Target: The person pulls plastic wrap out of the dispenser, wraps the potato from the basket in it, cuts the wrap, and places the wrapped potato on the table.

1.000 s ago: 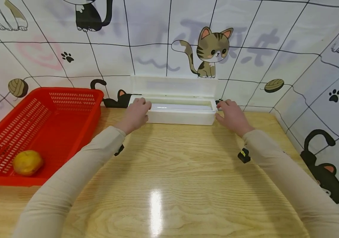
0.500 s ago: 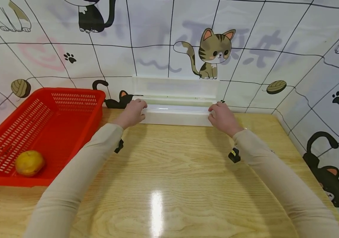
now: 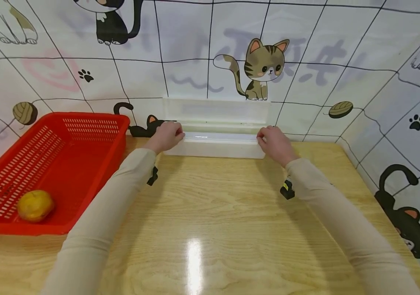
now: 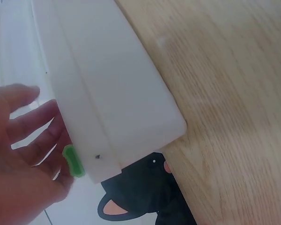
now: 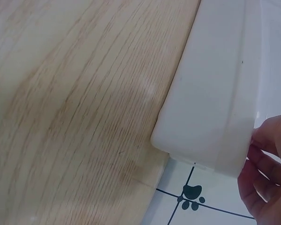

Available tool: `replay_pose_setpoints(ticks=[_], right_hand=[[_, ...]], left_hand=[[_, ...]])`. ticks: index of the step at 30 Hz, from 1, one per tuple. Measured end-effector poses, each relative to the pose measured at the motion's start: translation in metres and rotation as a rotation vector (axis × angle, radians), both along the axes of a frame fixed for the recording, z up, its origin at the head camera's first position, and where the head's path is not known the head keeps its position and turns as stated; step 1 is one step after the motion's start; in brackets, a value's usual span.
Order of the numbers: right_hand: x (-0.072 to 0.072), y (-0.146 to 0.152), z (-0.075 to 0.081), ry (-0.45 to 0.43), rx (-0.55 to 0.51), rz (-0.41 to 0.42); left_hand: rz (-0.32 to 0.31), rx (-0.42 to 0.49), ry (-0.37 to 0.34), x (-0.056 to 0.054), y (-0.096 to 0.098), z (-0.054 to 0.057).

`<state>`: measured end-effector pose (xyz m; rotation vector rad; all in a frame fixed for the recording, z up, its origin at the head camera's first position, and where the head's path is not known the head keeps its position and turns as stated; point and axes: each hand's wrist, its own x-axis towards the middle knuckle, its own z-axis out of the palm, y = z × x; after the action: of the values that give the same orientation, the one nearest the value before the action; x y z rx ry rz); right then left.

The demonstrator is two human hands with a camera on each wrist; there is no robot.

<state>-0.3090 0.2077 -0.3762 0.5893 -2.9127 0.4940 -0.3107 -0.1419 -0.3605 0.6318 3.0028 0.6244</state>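
One white box sits at the table's far edge; the right hand pinches what may be clear film. Whether the curled left hand grips, I cannot tell. Drawing film seems the step; next, pull evenly.

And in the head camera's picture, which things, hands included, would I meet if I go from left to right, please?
Red basket with a yellow fruit inside, left hand, white box, right hand, black cat printed on the wall.
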Motion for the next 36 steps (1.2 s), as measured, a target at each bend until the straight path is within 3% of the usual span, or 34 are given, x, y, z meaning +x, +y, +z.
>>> replay_pose_setpoints(ticks=[6, 11, 17, 21, 28, 33, 36], right_hand=[[-0.003, -0.002, -0.003, -0.007, 0.032, -0.033], [-0.004, -0.002, -0.003, -0.005, 0.028, -0.050], [-0.006, -0.002, -0.005, -0.027, -0.004, -0.024], [-0.008, 0.000, -0.004, -0.076, -0.030, 0.003], [-0.016, 0.005, 0.003, -0.148, -0.038, 0.057], [-0.019, 0.008, 0.010, -0.159, 0.031, 0.109], [-0.020, 0.010, 0.011, -0.135, 0.073, 0.135]], left_hand=[[0.031, 0.056, -0.073, -0.007, 0.003, -0.007], [0.075, 0.060, -0.068, -0.010, 0.006, -0.004], [0.091, -0.039, -0.037, -0.014, 0.006, 0.000], [0.059, -0.088, -0.034, -0.017, 0.001, 0.001], [-0.048, -0.060, -0.029, -0.023, -0.010, 0.003], [-0.108, -0.034, -0.077, -0.025, -0.015, 0.004], [-0.111, 0.000, -0.100, -0.026, -0.017, 0.005]])
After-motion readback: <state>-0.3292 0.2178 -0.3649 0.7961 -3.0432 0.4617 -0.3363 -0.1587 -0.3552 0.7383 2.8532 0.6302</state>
